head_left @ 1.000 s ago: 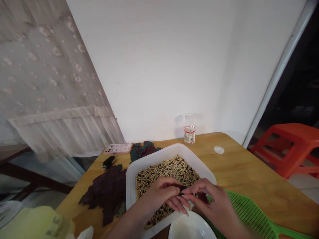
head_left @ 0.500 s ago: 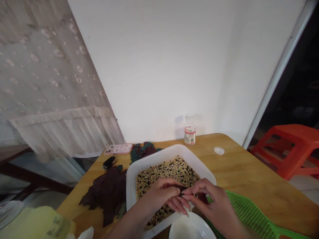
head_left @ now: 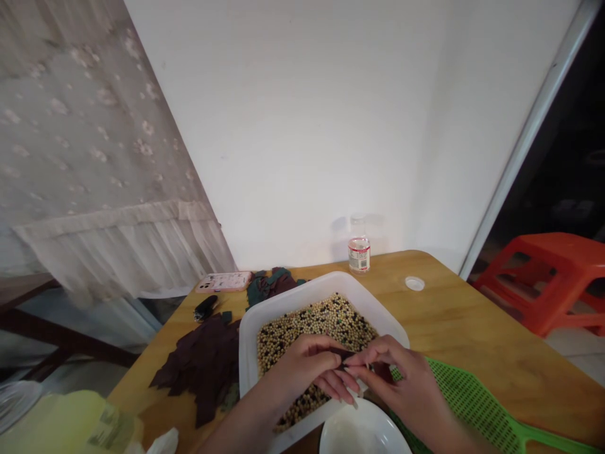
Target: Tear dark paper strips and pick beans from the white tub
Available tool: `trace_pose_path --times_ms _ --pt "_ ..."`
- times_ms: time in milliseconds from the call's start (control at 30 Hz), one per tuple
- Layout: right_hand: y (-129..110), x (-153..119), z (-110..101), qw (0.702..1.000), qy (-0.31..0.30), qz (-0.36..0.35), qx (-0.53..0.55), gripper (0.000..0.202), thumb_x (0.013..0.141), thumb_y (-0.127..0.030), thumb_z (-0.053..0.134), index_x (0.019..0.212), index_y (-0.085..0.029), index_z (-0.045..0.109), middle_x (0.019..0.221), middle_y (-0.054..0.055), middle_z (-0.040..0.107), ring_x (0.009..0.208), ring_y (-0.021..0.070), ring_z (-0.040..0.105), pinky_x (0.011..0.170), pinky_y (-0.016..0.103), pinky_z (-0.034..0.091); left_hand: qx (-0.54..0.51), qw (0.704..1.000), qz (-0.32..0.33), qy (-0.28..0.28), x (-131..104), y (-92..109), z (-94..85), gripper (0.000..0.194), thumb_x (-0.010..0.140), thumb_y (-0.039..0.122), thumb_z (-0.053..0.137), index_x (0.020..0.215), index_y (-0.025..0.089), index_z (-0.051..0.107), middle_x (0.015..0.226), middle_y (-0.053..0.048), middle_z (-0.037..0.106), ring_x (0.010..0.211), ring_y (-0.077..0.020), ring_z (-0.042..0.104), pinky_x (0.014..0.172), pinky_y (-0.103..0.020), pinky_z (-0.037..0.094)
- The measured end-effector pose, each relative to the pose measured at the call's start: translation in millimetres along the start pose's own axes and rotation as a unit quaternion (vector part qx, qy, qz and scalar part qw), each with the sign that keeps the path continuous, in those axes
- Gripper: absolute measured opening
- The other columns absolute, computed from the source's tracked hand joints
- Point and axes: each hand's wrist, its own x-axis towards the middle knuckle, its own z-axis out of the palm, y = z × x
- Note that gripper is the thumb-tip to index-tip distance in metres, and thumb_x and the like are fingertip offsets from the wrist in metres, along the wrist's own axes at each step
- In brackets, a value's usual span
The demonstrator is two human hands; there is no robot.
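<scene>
My left hand [head_left: 317, 367] is closed on a small dark brown piece [head_left: 344, 354], held between thumb and fingers. Its fingertips meet those of my right hand [head_left: 385, 367], which pinches the right end of the same piece. Both hands are above the near right part of a white tray [head_left: 249, 359] filled with small beige and black beads [head_left: 326, 321]. A white bowl [head_left: 359, 432] sits just below the fingers. Left of the tray lies a heap of dark brown pieces [head_left: 205, 362], with green and brown pieces [head_left: 271, 284] behind it.
A green mesh basket [head_left: 472, 400] lies at the right. Along the back are a pink phone [head_left: 224, 282], a black key fob [head_left: 206, 307], a clear bottle [head_left: 360, 252] and a white cap [head_left: 414, 284]. A yellowish container [head_left: 70, 422] stands front left; a red stool [head_left: 558, 271] is beyond the table.
Both hands stay over the tray with the dark piece between them; the fingers have shifted only slightly. The view has moved a little.
</scene>
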Motion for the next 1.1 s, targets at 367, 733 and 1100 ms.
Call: trace_pose_path --times_ms 367,733,1100 --pt "-2.3 0.8 0.1 1.000 0.003 -0.003 0.002 0.020 0.080 -0.037 0.063 0.074 -0.023 0.051 0.069 0.001 0.072 0.064 0.0150 0.071 0.055 0.019 0.057 -0.001 1.000 0.003 -0.001 1.3 -1.4 -0.7 0.023 0.063 0.029 0.056 0.077 0.012 0.062 0.060 -0.007 0.069 0.053 -0.0149 0.065 0.052 -0.023 0.046" --pt "2.3 0.1 1.0 1.000 0.000 0.007 0.006 0.015 0.078 -0.027 0.065 0.075 -0.023 0.051 0.070 -0.001 0.071 0.066 0.0139 0.071 0.057 0.018 0.056 -0.007 1.000 -0.002 -0.001 0.1 -0.7 -1.2 0.020 0.064 0.029 0.057 0.077 0.014 0.060 0.060 -0.004 0.069 0.052 -0.0146 0.065 0.051 -0.023 0.045" --pt "-0.8 0.7 -0.5 1.000 -0.004 0.019 0.009 0.016 0.079 -0.030 0.065 0.074 -0.023 0.051 0.069 0.000 0.072 0.063 0.0142 0.071 0.055 0.019 0.056 0.008 1.000 0.003 -0.001 0.8 -2.7 -1.9 0.027 0.066 0.031 0.055 0.084 0.012 0.064 0.062 -0.006 0.070 0.054 -0.0149 0.066 0.052 -0.022 0.046"
